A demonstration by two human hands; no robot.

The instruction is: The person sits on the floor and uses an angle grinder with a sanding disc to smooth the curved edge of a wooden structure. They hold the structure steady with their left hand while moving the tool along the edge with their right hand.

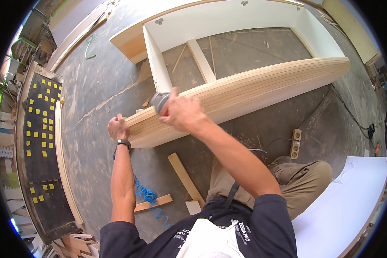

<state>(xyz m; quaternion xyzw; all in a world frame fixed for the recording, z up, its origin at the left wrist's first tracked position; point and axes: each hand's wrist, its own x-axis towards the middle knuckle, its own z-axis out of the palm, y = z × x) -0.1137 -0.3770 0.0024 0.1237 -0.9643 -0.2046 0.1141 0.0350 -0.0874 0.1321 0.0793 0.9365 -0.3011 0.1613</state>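
My right hand point(182, 112) is closed round a small grey and red tool point(161, 103), whose exact kind I cannot make out. It sits over the left part of a long striped wooden panel point(245, 88), which forms the near side of a white cabinet frame point(156, 60) lying on the floor. At the panel's left end, my left hand point(118, 127) is in a fist against the corner. What its fingers hold is hidden. A dark band circles the left wrist. Near the left forearm lies a coiled blue hose point(146, 195).
Loose wooden strips point(185, 177) lie before my legs. A power strip point(295, 144) with cables is right of the panel. A white sheet point(344, 206) lies at lower right. To the left stands a dark board with yellow squares point(42, 120). Crossbars point(201, 61) span the cabinet frame.
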